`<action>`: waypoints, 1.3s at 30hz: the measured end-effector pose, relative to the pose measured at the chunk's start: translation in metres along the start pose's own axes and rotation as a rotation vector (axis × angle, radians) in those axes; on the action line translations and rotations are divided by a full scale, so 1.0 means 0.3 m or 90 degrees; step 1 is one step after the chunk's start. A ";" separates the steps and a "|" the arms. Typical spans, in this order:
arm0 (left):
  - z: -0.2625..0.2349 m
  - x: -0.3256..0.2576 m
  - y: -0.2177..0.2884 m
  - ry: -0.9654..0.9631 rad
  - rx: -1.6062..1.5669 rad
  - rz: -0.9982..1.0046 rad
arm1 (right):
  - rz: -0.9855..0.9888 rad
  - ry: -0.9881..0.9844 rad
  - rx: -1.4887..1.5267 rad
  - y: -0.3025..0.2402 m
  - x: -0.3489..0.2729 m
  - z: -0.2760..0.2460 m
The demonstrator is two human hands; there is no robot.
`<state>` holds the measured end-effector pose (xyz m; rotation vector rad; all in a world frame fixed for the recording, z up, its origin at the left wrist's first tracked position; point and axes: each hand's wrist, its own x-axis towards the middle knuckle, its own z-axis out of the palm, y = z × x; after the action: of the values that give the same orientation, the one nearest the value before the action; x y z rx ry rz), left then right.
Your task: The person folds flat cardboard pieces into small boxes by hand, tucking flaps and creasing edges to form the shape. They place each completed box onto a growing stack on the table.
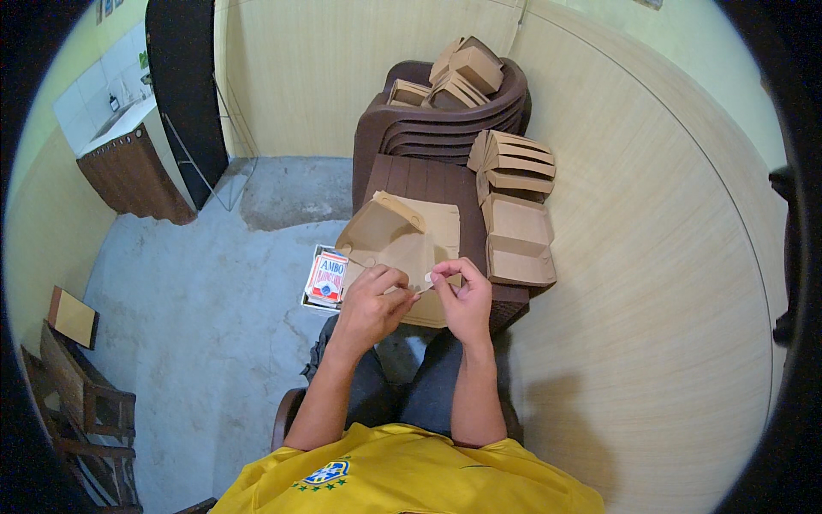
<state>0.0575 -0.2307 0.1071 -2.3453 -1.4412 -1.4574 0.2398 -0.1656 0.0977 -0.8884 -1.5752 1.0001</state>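
Observation:
My left hand (377,301) and my right hand (463,300) meet in front of me, above the near part of an opened brown cardboard box (387,244). Between my right thumb and fingers is a small white round piece (429,277), perhaps a sticker. The fingers of my left hand are pinched together close to it; what they grip is too small to name. The box lies on a dark brown slatted surface, its folded panel raised at the left. Left of my left hand, a red, white and blue card pack (326,276) lies on an open white carton (306,297).
Folded cardboard boxes (522,240) line the right side, beside the pale wood-panel wall (651,257). More sit on stacked brown plastic chairs (441,128) ahead. Dark wooden furniture (94,403) stands at lower left, a curtained sink (137,171) at far left.

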 end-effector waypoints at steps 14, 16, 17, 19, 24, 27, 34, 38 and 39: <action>0.051 -0.012 0.021 -0.013 -0.108 -0.108 | 0.057 -0.058 0.102 0.019 -0.016 -0.040; 0.064 -0.010 0.014 0.013 -0.091 -0.105 | 0.046 -0.056 0.097 0.020 -0.014 -0.038; 0.070 -0.010 0.010 0.020 -0.085 -0.106 | 0.042 -0.057 0.104 0.020 -0.013 -0.035; 0.078 -0.009 0.005 0.016 -0.100 -0.077 | 0.036 -0.055 0.105 0.019 -0.011 -0.028; 0.064 -0.006 0.023 0.005 -0.164 -0.118 | 0.044 -0.038 0.112 0.015 -0.015 -0.021; 0.034 -0.008 0.037 0.048 -0.123 -0.187 | 0.049 -0.029 0.130 0.021 -0.022 -0.019; 0.034 -0.053 0.015 0.041 -0.318 -0.555 | 0.061 0.042 0.125 0.031 -0.029 0.006; 0.062 -0.062 -0.003 0.082 -0.534 -0.555 | 0.070 0.038 0.161 0.001 -0.029 0.013; 0.065 -0.057 -0.007 0.078 -0.545 -0.547 | 0.054 0.034 0.182 -0.010 -0.027 0.012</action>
<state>0.0673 -0.2323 0.0831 -1.8757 -2.2654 -2.8327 0.2378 -0.1745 0.0970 -0.7801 -1.3184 1.2170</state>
